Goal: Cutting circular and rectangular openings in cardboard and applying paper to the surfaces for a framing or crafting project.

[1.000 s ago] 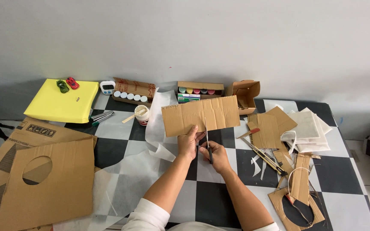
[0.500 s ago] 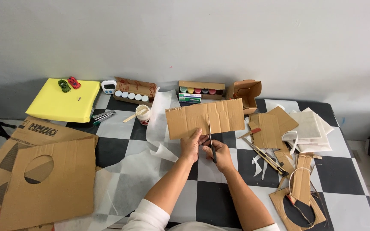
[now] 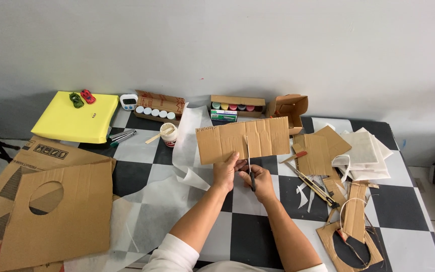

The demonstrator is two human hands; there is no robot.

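- Cardboard strip (image 3: 242, 138), long and rectangular, stands raised above the checkered worktop (image 3: 258, 231), near its middle, its lower edge in the left hand (image 3: 226, 171).
- Left fingers are clenched on the strip's bottom edge.
- Scissors (image 3: 249, 163) point upward, blades reaching into the strip from below; the right hand (image 3: 262, 182) grasps their handles, fingers closed around them.
- White paper sheet (image 3: 177, 201) lies under and left of the forearms.
- Cardboard scraps (image 3: 323, 151) and a utility knife (image 3: 310, 184) lie to the right.
- Paint pot boxes (image 3: 235, 106) sit along the wall behind.
- Large cardboard panel with a round hole (image 3: 76, 211) lies far left, below a yellow box (image 3: 74, 123).
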